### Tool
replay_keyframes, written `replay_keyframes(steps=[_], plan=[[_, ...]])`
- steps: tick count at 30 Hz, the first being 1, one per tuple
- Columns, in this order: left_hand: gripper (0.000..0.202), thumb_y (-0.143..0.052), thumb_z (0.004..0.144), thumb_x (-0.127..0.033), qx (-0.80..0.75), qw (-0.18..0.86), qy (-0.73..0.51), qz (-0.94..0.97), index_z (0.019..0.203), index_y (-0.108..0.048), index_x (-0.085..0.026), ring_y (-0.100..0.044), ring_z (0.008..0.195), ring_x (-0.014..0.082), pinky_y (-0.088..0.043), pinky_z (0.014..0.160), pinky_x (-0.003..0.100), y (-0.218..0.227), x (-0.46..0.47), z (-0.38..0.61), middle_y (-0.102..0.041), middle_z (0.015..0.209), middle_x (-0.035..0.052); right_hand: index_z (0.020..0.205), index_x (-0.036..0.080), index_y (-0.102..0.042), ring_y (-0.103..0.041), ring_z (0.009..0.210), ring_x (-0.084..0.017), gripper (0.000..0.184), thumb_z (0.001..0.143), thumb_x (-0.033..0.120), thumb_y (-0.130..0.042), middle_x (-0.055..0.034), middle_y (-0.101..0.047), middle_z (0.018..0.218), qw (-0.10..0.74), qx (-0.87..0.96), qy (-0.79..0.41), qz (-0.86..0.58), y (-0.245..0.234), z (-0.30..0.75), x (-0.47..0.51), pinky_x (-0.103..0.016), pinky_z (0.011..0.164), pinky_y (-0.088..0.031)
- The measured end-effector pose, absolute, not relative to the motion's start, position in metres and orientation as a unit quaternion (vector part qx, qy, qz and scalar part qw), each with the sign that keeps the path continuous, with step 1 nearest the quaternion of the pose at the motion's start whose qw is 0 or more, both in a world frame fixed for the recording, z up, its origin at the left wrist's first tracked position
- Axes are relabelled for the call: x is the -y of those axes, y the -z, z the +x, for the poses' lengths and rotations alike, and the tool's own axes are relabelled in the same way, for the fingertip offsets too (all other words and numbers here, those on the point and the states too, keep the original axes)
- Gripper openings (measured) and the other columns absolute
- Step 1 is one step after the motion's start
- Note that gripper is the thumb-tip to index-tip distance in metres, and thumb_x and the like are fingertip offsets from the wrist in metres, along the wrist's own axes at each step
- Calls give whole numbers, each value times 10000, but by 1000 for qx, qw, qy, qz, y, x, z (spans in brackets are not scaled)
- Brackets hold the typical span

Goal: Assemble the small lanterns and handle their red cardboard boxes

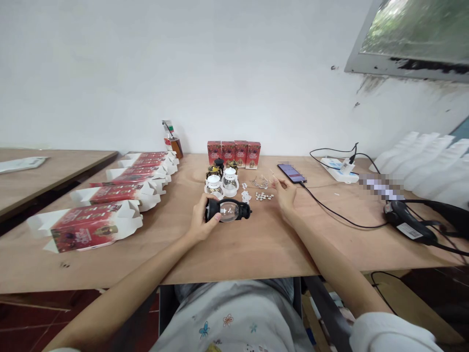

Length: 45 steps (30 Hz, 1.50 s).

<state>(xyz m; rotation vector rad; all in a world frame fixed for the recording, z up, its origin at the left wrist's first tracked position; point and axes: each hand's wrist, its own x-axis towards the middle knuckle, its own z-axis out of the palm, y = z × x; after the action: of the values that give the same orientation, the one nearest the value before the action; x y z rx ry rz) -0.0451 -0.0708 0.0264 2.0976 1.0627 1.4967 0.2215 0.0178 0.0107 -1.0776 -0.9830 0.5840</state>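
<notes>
My left hand (205, 218) is wrapped round the base of a small black lantern (229, 211) with a clear globe. The lantern lies sideways, its top pointing right. My right hand (285, 195) is closed in a pinch at the fingertips, with a thin wire piece (271, 172) sticking up from them. Just left of those fingers is a small pile of thin wire pieces (259, 182). Small round white discs (264, 196) and flat white pieces (245, 196) lie between my hands. Behind the held lantern stand white lanterns (230, 182) and bronze-coloured lanterns (213, 171).
Several red boxes (252, 155) stand against the wall. Unfolded red cartons (91, 226) line the left side. A bottle (173, 142), a phone (291, 173) with its cable, a power strip (339, 170) and a black strapped device (408, 222) also occupy the table (234, 264).
</notes>
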Motion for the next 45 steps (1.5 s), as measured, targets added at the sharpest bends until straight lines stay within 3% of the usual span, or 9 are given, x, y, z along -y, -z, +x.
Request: replay_keyframes(steps=[4,9,19,24,31,38,42,45], plan=[[362,-494,743,-509,-380,169,-520,746,907,-464,-188,-454,632,140,-348,600,260,-28,71,-44,-510,748,3,711,144,-590,-634,691,-164,294,637,416,-675,-33,-647,699,715,414,-325,-461,-1,225,-31,-352,771,-538],[370,-496,725,-521,-386,179,-505,751,889,-454,-192,-459,642,141,-353,606,255,-30,72,-43,-512,748,3,819,165,-572,-667,715,-168,263,638,317,-687,-18,-653,716,693,396,-370,-476,7,226,-42,-353,798,-549],[346,-513,717,-486,-386,172,-496,758,892,-459,-192,-487,684,155,-372,637,265,-32,74,-43,-540,791,17,708,119,-640,-640,648,-142,78,673,189,-629,-44,-673,727,588,471,-395,-526,15,232,-52,-320,735,-535],[346,-516,701,-482,-390,171,-494,758,886,-467,-194,-495,665,151,-385,624,265,-34,74,-41,-556,780,15,755,133,-655,-594,578,-127,114,706,204,-581,-29,-665,701,549,509,-342,-568,13,234,-48,-304,678,-506],[398,-638,622,-414,-357,150,-491,780,911,-473,-197,-550,685,159,-434,644,277,-36,77,-42,-582,807,19,818,146,-667,-579,686,-163,190,742,230,-515,-40,-657,720,531,552,-226,-602,3,231,-35,-304,740,-443],[414,-729,576,-367,-282,68,-549,784,884,-511,-195,-566,773,188,-465,707,326,-39,76,-42,-573,841,42,898,194,-642,-535,762,-172,216,831,245,-444,-41,-621,805,527,702,-70,-473,-8,196,2,-331,781,-421],[418,-730,585,-319,-302,28,-574,761,884,-463,-200,-581,938,224,-461,804,384,-35,73,-45,-572,1034,95,998,212,-598,-530,813,-190,202,857,262,-461,-67,-595,892,550,739,-73,-382,-17,174,34,-372,831,-417],[412,-693,633,-305,-278,0,-507,816,957,-457,-210,-609,974,230,-424,869,411,-33,73,-45,-639,1029,84,1050,237,-564,-542,931,-208,223,836,277,-518,-84,-562,1012,560,766,-62,-309,-18,162,52,-384,854,-438]])
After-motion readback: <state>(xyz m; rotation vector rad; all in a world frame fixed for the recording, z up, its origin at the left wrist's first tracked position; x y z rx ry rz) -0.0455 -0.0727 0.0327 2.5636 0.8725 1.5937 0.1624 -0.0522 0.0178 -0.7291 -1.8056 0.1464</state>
